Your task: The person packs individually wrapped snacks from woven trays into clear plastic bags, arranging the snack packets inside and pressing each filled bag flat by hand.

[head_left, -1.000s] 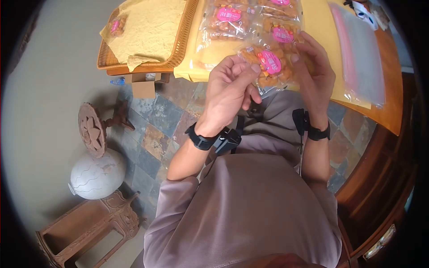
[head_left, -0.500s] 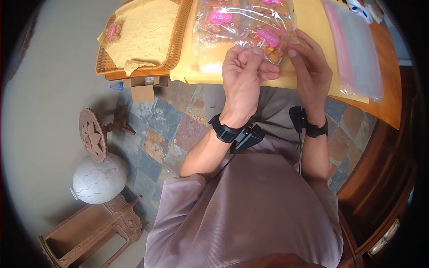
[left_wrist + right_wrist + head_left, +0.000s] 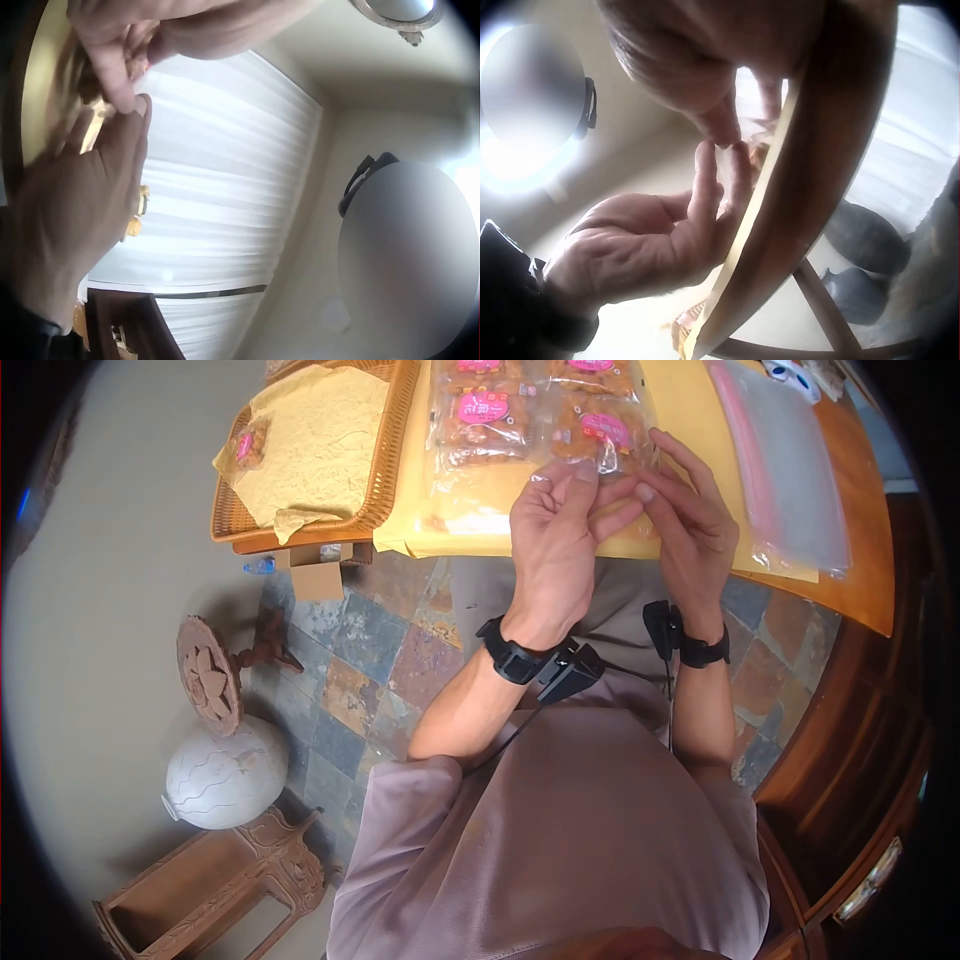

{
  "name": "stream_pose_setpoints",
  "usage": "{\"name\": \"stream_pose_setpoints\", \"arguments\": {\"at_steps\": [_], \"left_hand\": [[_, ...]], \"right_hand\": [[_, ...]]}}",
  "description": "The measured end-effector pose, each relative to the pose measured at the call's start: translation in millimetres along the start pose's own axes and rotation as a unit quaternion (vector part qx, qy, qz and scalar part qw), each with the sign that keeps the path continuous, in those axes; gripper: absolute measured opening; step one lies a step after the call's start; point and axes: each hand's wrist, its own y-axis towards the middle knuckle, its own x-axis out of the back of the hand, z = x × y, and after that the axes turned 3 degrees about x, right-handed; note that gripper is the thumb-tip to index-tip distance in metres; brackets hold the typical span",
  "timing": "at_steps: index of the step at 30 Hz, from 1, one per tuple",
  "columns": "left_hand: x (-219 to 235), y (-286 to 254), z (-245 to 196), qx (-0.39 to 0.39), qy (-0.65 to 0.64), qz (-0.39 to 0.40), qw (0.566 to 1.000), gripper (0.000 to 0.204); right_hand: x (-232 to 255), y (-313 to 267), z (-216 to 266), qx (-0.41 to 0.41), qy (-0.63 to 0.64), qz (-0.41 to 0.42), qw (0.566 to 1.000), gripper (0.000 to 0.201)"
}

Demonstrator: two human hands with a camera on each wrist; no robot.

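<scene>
Packets of brown snack pieces with pink labels lie in clear plastic on the yellow sheet in the head view. My left hand is at the near end of the front right packet, thumb and fingers pinching clear film. To its right my right hand pinches the clear bag's edge, fingers fairly straight, its thumb by the left fingertips. Another labelled packet lies to the left. Both hands meet at the fingertips in the left wrist view, the right hand lower; glare and fingers hide the film's exact edge.
A wicker basket lined with yellow paper stands at the left, one packet in it. Flat clear bags lie at the right. An open cardboard box, a white round vase and carved wooden furniture stand below the tabletop.
The labelled packet held in my left hand has moved forward and down beside the others. My left hand has shifted right, its fingertips now meeting my right hand's.
</scene>
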Motion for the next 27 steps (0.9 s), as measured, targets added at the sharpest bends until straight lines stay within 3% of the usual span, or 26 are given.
{"name": "stream_pose_setpoints", "arguments": {"at_steps": [1,3,7,13,15,16,17,18,19,21,22,24,25,27], "left_hand": [[0,0,-4,0.001,0.000,0.002,1.000,0.016],[1,3,-11,0.107,0.035,0.023,0.993,0.021],[0,10,-9,0.102,0.018,0.027,0.994,0.026],[8,-17,-13,0.060,0.015,0.040,0.997,0.029],[18,-28,-28,0.005,0.203,0.036,0.978,0.036],[29,-26,-32,0.004,0.204,0.034,0.978,0.036],[41,-22,-34,-0.140,0.421,0.041,0.895,0.041],[50,-20,-35,-0.272,0.606,0.046,0.746,0.047],[49,-21,-38,-0.273,0.607,0.042,0.745,0.047],[44,-21,-47,-0.324,0.697,0.074,0.636,0.058],[44,-19,-47,-0.325,0.697,0.074,0.635,0.058],[43,-4,-47,-0.347,0.743,0.059,0.569,0.064],[46,5,-49,-0.349,0.743,0.059,0.569,0.064],[50,21,-53,-0.342,0.804,0.058,0.483,0.067]], "right_hand": [[0,-1,2,-0.012,-0.009,0.007,1.000,0.024],[1,0,0,0.000,-0.010,0.007,1.000,0.025],[0,-1,0,-0.016,0.040,-0.006,0.999,0.026],[0,-2,-2,-0.016,0.000,-0.009,1.000,0.025],[-3,-2,-2,-0.023,0.014,-0.021,0.999,0.028],[-5,-2,-2,-0.032,0.026,-0.031,0.999,0.030],[-6,-2,-2,-0.032,0.028,-0.029,0.999,0.030],[-5,0,-1,0.020,-0.060,-0.007,0.998,0.035],[-5,2,0,0.072,-0.147,0.015,0.986,0.041],[-13,0,0,0.111,-0.208,0.027,0.972,0.046],[-17,-1,1,0.146,-0.269,0.038,0.951,0.052],[-25,0,8,0.144,-0.313,0.053,0.937,0.058],[-27,1,10,0.141,-0.355,0.072,0.922,0.063],[-29,2,10,0.144,-0.372,0.085,0.913,0.066]]}}
